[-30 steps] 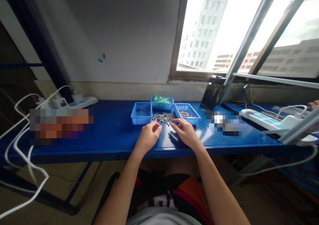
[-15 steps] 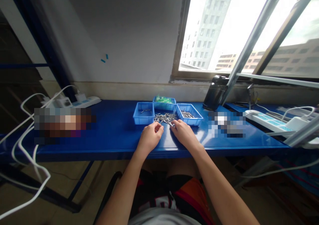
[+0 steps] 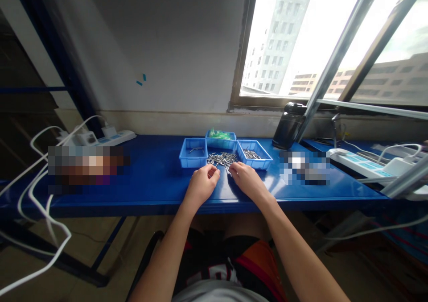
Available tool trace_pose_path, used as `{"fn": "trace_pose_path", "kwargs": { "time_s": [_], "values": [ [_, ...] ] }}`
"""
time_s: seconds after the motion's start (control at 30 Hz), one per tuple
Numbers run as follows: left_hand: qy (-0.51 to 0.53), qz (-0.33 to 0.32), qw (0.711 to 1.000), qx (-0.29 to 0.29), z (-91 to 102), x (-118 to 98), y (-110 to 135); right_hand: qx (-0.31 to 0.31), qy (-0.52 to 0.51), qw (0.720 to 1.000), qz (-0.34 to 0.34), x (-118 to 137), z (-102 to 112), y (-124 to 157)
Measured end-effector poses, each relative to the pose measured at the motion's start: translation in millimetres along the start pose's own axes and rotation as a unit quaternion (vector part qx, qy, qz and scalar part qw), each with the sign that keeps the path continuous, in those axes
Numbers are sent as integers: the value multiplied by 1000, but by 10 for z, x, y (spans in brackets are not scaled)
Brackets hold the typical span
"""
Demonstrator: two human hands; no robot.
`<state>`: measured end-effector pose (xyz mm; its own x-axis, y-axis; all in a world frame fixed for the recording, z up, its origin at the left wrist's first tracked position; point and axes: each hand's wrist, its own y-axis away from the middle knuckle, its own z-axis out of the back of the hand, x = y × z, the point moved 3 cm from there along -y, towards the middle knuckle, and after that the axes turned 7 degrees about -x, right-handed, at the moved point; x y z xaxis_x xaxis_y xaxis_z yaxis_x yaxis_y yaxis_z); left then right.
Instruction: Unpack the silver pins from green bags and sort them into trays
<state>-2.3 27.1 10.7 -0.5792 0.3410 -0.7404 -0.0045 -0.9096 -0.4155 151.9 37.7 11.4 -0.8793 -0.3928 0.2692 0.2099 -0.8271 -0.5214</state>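
A loose pile of thin, shiny metal pins (image 3: 222, 159), resembling rivets or screws, lies on the blue table between three small blue bins. My left hand (image 3: 202, 184) is at the pile's near left edge, fingers curled and fingertips together; whatever they hold is too small to make out. Across from it, my right hand (image 3: 246, 178) bends its fingers down at the pile's near right edge, closed at the tips around what looks like a thin metal pin. The left bin (image 3: 193, 161) contains a few pins. More pins fill part of the right bin (image 3: 256, 163).
Behind the pile, the back bin (image 3: 211, 142) contains green plastic pieces. A black bottle (image 3: 288, 126) stands near the window. Power strips (image 3: 359, 164) with white cables (image 3: 40, 195) lie at both sides. Blurred patches hide items at left and right on the table (image 3: 150, 177).
My right hand has drawn back slightly from the pile, its fingers more gathered. The left hand stays nearly in place. The whole view has shifted a little.
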Motion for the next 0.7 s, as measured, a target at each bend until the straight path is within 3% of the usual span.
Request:
{"fn": "trace_pose_path", "kwargs": {
  "time_s": [0.13, 0.37, 0.7],
  "values": [
    [-17, -13, 1000, -5, -12, 7, 6, 8, -149, 985, 85, 32, 71, 76],
    [-50, -42, 997, 47, -38, -4, 29, 41, -261, 964, 11, -47, 62, 130],
    [-11, -45, 997, 65, -40, 15, 9, 65, -320, 945, -15, -46, 76, 137]
  ]
}}
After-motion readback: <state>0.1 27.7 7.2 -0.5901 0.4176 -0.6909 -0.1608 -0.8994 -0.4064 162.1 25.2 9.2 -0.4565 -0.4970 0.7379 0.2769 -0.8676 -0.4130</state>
